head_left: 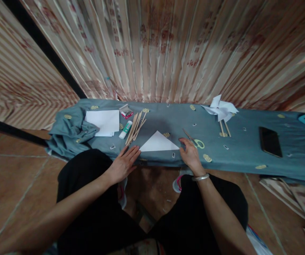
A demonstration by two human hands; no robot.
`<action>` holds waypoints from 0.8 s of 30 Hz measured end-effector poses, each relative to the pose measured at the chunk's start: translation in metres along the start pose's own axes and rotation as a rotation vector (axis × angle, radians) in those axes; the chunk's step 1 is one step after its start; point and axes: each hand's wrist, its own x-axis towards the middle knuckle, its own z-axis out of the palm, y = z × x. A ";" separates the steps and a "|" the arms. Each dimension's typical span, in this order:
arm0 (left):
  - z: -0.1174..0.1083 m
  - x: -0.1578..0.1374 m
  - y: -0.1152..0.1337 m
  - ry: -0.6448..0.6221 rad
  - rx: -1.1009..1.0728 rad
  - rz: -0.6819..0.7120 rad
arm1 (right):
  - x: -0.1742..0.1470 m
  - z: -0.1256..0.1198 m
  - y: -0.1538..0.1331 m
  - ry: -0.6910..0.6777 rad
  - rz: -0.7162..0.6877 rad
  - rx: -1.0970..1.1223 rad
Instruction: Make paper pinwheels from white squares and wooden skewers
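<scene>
A sheet of white paper folded into a triangle [158, 143] lies on the cloth in front of me, its long edge toward me. My left hand [124, 163] rests flat at its left corner, fingers stretched out and fingertips by the paper. At the right corner is my right hand [191, 154], thumb and forefinger apart around the tip, with a bracelet on the wrist. Just beyond that hand lie scissors [198, 143] with light green handles, partly hidden by the fingers. Several thin wooden sticks [135, 127] lie beyond my left hand.
The grey-green cloth [237, 152] covers a long narrow bench. On its left are stacked white paper [104, 122], a glue stick [125, 129] and a small open box [125, 111]. Paper pinwheels [220, 108] on sticks and a dark phone [270, 141] lie right. A curtain [163, 53] hangs behind.
</scene>
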 end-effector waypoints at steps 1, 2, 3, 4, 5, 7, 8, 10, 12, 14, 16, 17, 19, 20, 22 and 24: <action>0.000 0.000 0.001 0.006 -0.005 -0.005 | 0.000 0.000 0.001 0.001 -0.001 -0.001; 0.001 0.001 0.002 0.011 -0.011 -0.010 | 0.000 0.000 0.001 0.001 -0.002 -0.003; 0.001 0.001 0.002 0.016 -0.020 -0.014 | -0.001 -0.001 0.001 0.002 -0.004 -0.003; 0.001 0.001 0.003 0.019 -0.030 -0.017 | -0.001 -0.001 0.002 0.002 -0.007 -0.001; 0.002 0.001 0.003 0.020 -0.038 -0.020 | -0.001 -0.001 0.002 0.002 -0.010 0.001; 0.001 0.001 0.003 0.018 -0.046 -0.029 | 0.000 -0.002 0.001 0.003 -0.006 0.005; 0.001 0.001 0.004 0.016 -0.047 -0.035 | 0.001 -0.003 0.001 0.003 0.000 0.007; 0.001 0.002 0.004 0.013 -0.047 -0.046 | 0.003 -0.005 -0.001 -0.002 0.020 0.016; 0.001 0.002 0.005 0.017 -0.044 -0.054 | 0.007 -0.007 -0.004 -0.008 0.043 0.031; 0.002 0.002 0.006 0.024 -0.038 -0.056 | 0.011 -0.009 -0.008 -0.021 0.039 0.046; 0.003 0.002 0.008 0.031 -0.030 -0.064 | 0.014 -0.009 -0.012 -0.053 0.011 0.044; 0.003 0.002 0.009 0.034 -0.027 -0.071 | 0.015 -0.008 -0.013 -0.075 -0.004 0.037; 0.004 0.002 0.011 0.037 -0.022 -0.091 | 0.016 -0.007 -0.016 -0.110 -0.018 0.024; 0.004 0.002 0.011 0.034 -0.020 -0.099 | 0.017 -0.006 -0.018 -0.120 -0.020 0.023; 0.003 0.002 0.012 0.021 -0.021 -0.103 | 0.019 -0.004 -0.021 -0.126 -0.020 0.034; 0.003 0.002 0.012 0.010 -0.025 -0.100 | 0.021 -0.002 -0.023 -0.115 -0.015 0.049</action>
